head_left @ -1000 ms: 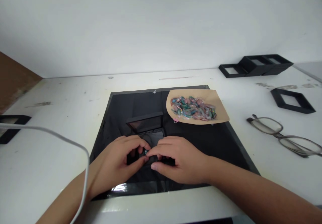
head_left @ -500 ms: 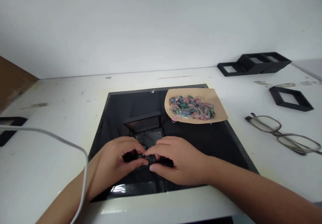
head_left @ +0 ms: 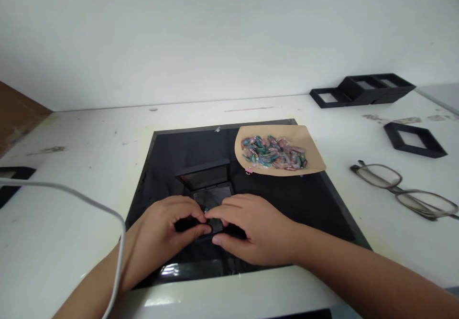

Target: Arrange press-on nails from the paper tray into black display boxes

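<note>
An open black case [head_left: 210, 197] with a windowed lid [head_left: 206, 178] tilted up at its back lies on a dark mat. My left hand [head_left: 175, 221] curls over its left side, with index finger and thumb bent close together inside it. From the right, my right hand [head_left: 251, 225] reaches over the case, its index fingertip meeting the left one. Its thumb rests lower, near the case's front edge. A tiny teal piece [head_left: 206, 210] shows just by the index fingertips. Whatever lies beneath the curled fingers is hidden.
Behind to the right, a tan tray [head_left: 315, 159] holds many small wrapped teal and pink pieces. Eyeglasses [head_left: 394, 188] and a black frame [head_left: 390, 139] lie on the right. More black frames [head_left: 369, 96] stand by the wall. A white cable [head_left: 122, 242] crosses my left forearm.
My fingertips have shifted very slightly at the case, and the tiny teal piece shows more plainly. The case, lid and tray stay where they were.
</note>
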Demonstrator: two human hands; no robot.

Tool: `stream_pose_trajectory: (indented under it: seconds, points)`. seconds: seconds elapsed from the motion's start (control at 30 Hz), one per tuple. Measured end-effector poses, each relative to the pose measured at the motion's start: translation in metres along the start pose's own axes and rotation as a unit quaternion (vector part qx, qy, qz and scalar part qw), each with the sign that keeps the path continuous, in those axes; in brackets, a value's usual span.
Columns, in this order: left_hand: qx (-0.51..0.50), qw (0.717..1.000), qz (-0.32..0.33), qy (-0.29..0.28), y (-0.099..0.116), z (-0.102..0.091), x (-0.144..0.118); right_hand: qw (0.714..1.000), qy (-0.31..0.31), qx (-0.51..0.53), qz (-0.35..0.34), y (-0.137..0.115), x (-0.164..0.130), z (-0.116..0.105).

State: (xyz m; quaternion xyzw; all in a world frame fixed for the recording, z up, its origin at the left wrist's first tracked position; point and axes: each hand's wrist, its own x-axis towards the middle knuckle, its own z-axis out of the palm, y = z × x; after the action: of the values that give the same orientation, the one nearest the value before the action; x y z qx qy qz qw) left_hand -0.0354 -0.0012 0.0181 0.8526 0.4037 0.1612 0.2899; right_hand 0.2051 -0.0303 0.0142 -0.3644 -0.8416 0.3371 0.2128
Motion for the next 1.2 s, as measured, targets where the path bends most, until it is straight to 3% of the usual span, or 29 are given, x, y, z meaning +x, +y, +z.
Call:
stream_pose_trajectory:
  seconds: [0.17, 0.37, 0.83, 1.2]
  points:
    - [0.011, 0.998, -0.065, 0.017, -0.001, 0.003, -0.001, 1.000, 0.011, -0.024, 0.011, -0.002, -0.002, 0.002]
    - [-0.013, 0.994, -0.102, 0.031, -0.001, 0.005, -0.002, 0.998, 0.030, -0.053, -0.035, 0.001, -0.002, 0.005]
    - [0.062, 0.992, 0.031, 0.102, -0.002, 0.008, -0.004, 0.990, -0.002, -0.127, -0.055, 0.000, -0.001, 0.005]
    - [0.098, 0.986, 0.044, 0.128, -0.008, 0.008, -0.001, 0.991, -0.007, -0.129, -0.022, -0.006, -0.003, 0.002]
